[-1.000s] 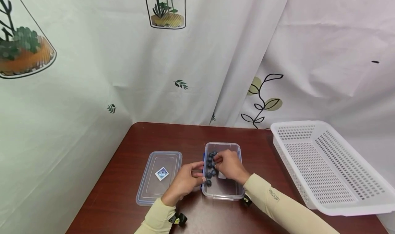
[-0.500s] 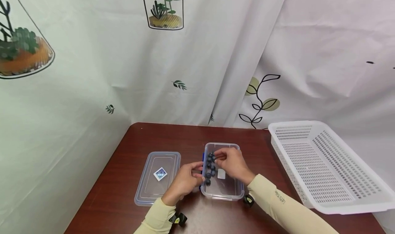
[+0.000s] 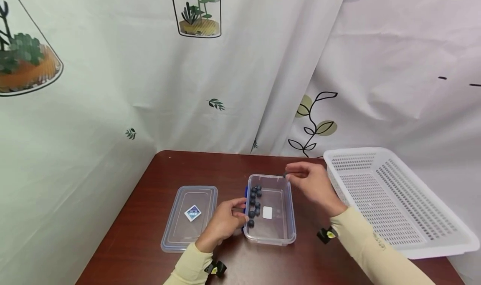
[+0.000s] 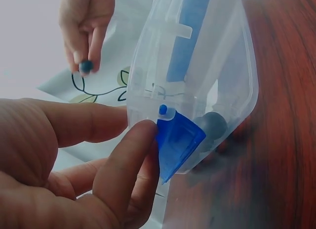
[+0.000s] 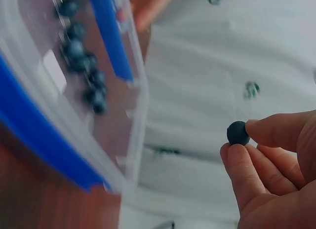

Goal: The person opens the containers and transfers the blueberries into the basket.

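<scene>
Beyond the far right corner of a clear plastic box (image 3: 276, 230), my raised right hand (image 3: 312, 185) pinches a single blueberry (image 5: 238, 133) between thumb and fingertips. Several blueberries (image 3: 252, 201) sit inside the box, gathered along its left wall. My left hand (image 3: 225, 220) rests against the outside of that wall, thumb and fingers spread apart. In the left wrist view, its fingertips touch the box beside a blue latch (image 4: 180, 140). A white label (image 3: 267, 212) shows on the box floor.
A clear lid (image 3: 176, 230) with a diamond-shaped sticker lies flat on the brown table (image 3: 127, 251), left of the box. On the right stands a large white perforated basket (image 3: 387, 201). A printed white curtain (image 3: 240, 68) hangs behind the table.
My right hand has lifted a blueberry from the group in the box and carried it up and right, past the rim. My left hand stays at the box's left wall.
</scene>
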A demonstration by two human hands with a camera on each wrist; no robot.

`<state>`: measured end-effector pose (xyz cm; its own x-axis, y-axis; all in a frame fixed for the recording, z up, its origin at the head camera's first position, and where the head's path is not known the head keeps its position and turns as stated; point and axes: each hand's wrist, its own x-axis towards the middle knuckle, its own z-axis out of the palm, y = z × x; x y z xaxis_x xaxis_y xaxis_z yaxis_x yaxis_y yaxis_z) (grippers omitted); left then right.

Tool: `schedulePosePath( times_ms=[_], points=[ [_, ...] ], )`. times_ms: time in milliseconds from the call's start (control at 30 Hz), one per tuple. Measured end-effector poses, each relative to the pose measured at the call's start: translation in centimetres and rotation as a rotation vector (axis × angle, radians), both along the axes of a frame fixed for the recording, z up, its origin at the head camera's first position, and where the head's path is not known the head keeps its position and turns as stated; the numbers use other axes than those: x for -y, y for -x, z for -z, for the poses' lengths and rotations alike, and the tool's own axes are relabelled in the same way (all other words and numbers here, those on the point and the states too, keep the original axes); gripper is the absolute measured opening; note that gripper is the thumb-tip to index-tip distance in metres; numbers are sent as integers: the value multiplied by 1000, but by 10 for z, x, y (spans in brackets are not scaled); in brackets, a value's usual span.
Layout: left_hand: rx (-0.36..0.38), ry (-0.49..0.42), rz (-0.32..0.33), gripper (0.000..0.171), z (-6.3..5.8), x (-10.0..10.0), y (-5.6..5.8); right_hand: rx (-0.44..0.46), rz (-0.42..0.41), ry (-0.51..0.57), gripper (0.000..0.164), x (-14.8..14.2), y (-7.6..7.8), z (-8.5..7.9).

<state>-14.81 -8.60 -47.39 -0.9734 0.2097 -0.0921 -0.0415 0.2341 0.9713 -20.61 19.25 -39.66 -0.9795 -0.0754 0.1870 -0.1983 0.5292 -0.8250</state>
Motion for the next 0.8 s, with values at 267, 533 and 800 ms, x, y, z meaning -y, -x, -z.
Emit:
schedulePosePath(
  times_ms=[267, 533, 800],
  points=[
    [-11, 3, 11, 59, 0, 3, 0, -7, 95, -8, 44, -73, -4, -23],
    [-8, -7, 13, 59, 4, 7, 1, 39, 259, -33, 55, -154, -4, -21],
    [-13, -7, 29, 59, 4, 4, 3, 126, 386, 34, 44, -210, -12, -1]
  ],
)
